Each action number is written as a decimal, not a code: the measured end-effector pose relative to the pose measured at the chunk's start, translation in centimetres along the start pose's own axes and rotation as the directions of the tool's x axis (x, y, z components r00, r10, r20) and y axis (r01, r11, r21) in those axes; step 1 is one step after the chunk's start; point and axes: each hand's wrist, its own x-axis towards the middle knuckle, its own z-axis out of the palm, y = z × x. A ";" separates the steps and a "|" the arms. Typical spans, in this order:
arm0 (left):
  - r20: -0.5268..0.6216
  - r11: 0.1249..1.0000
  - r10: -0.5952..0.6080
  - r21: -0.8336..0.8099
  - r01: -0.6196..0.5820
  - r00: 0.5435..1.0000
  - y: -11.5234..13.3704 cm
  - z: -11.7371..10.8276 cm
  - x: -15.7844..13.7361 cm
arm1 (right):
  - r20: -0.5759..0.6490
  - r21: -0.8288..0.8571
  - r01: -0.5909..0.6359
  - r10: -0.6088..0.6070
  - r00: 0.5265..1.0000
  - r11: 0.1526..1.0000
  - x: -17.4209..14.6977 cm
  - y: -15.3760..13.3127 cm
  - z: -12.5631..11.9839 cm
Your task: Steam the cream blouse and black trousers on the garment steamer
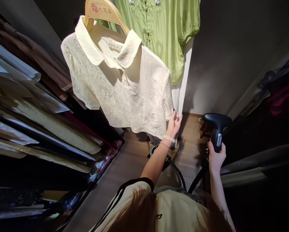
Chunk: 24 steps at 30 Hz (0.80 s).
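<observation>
A cream short-sleeved shirt (134, 96) with a collar and raised embroidery hangs from a wooden hanger (108, 11) in front of me. My left hand (174, 125), with a pale wristband, is at the hem of the shirt's sleeve on the right. Its fingers are spread, and some of them overlap the sleeve edge; I cannot tell how firmly they touch it. Off to the right, my right hand (216, 157) grips the handle of a black garment steamer (217, 121). The steamer head is held upright, apart from the shirt.
Behind the shirt hangs a green blouse (159, 42). Racks of folded or hanging clothes (38, 119) line the left, and more dark garments (275, 96) hang on the right. A black hose (179, 172) curves above the wooden floor (134, 151) near the steamer's base.
</observation>
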 end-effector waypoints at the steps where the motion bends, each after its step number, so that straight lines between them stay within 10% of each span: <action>1: 0.011 1.000 -0.001 -0.026 0.002 1.000 0.0 1.0 0.1 | -0.012 0.018 -0.005 0.006 1.000 1.000 -0.1 -0.2 -0.1; 12: 0.087 0.955 -0.269 -0.103 0.277 0.959 -4.4 5.6 -2.8 | -0.166 -0.068 0.050 -0.061 0.984 0.996 -0.5 -1.7 -2.9; 19: 0.262 0.994 -0.079 0.091 0.057 0.962 -8.7 9.6 -1.4 | -0.249 -0.005 0.070 -0.069 0.966 0.998 0.0 -3.1 -5.0; 24: 0.124 0.970 0.151 0.174 -0.172 0.981 -10.8 12.2 0.1 | -0.261 0.089 0.108 -0.081 0.962 0.990 0.4 -4.4 -6.2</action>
